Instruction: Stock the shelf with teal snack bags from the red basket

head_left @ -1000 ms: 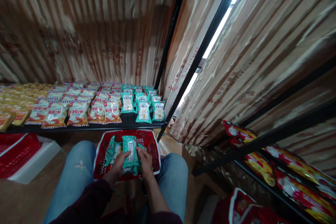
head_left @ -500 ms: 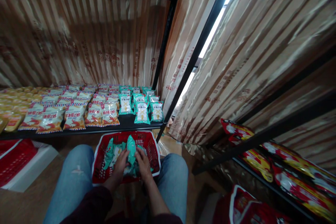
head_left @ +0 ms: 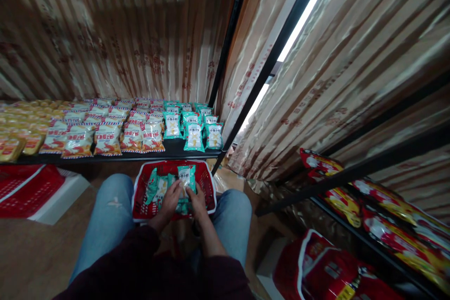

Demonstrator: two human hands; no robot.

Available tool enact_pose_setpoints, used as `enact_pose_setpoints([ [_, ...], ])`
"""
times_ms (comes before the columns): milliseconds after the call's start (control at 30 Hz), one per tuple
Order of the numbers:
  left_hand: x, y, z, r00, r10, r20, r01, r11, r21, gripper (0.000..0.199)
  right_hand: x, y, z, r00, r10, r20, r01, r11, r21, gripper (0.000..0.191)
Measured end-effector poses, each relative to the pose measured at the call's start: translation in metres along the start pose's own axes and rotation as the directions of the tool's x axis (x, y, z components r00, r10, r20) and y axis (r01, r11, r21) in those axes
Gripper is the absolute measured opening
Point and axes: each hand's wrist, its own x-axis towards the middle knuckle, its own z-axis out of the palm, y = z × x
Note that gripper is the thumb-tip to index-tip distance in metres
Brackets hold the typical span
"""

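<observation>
Between my knees stands a red basket (head_left: 139, 195) with a white rim, holding several teal snack bags (head_left: 152, 186). Over it, a teal and white snack bag (head_left: 187, 176) is held upright with its printed front facing me. My left hand (head_left: 171, 198) grips its left side, and my right hand (head_left: 198, 200) grips its lower right side. Both hands are closed on the bag, whose lower part is partly hidden by the fingers. Matching teal bags (head_left: 194, 137) stand in rows at the right end of the black shelf (head_left: 174, 154) just ahead.
Orange and white snack bags (head_left: 108, 138) and yellow packs (head_left: 33, 142) line the shelf leftward. A black post (head_left: 242, 119) rises at its right corner. Red baskets stand at lower left (head_left: 28, 192) and lower right (head_left: 290, 269). Red and yellow bags (head_left: 383, 229) lie on the right shelf.
The held bag has turned from edge-on to showing its printed front. My view has tilted down a little, so the shelf and basket appear higher.
</observation>
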Motion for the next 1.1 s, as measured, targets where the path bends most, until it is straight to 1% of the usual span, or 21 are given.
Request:
enact_pose_setpoints([
  [100,-0.001,-0.002,0.002,0.999,0.008,0.034,-0.007,1.000,-0.028,0.035,-0.002,-0.005,0.000,0.996,0.086,0.004,-0.086,0.989,0.117,0.046],
  [200,-0.002,-0.006,0.004,0.998,0.034,0.061,-0.030,0.998,-0.058,0.041,-0.002,-0.006,0.000,0.995,0.094,0.014,-0.095,0.974,0.204,0.052],
  [333,-0.003,-0.011,0.004,0.996,0.052,0.075,-0.047,0.997,-0.059,0.048,-0.001,-0.003,0.001,0.995,0.104,-0.001,-0.101,0.964,0.245,0.054],
  [500,-0.003,-0.016,0.000,0.992,0.085,0.089,-0.081,0.996,-0.045,0.053,-0.001,-0.004,0.001,0.997,0.081,0.004,-0.080,0.964,0.252,0.052],
  [633,-0.002,-0.018,-0.003,0.990,0.135,0.029,-0.135,0.991,0.001,0.050,-0.003,-0.009,0.000,0.995,0.091,0.033,-0.097,0.960,0.262,0.049],
  [667,-0.002,-0.018,-0.004,0.988,0.152,0.015,-0.152,0.988,0.018,0.049,-0.004,-0.010,0.000,0.996,0.077,0.043,-0.086,0.959,0.269,0.049],
  [867,0.002,-0.023,-0.011,0.967,0.246,-0.058,-0.239,0.965,0.105,0.044,-0.004,-0.009,0.006,0.992,0.070,0.107,-0.095,0.964,0.249,0.051],
  [1000,-0.001,-0.020,-0.014,0.945,0.320,-0.073,-0.305,0.938,0.166,0.045,-0.003,-0.011,0.010,0.993,0.092,0.067,-0.107,0.958,0.268,0.058],
  [1033,-0.001,-0.019,-0.015,0.937,0.340,-0.076,-0.322,0.929,0.184,0.043,-0.003,-0.012,0.010,0.995,0.079,0.066,-0.094,0.960,0.265,0.059],
  [1100,-0.001,-0.016,-0.016,0.921,0.381,-0.082,-0.356,0.908,0.220,0.040,-0.002,-0.015,0.011,0.995,0.027,0.098,-0.050,0.968,0.247,0.057],
])
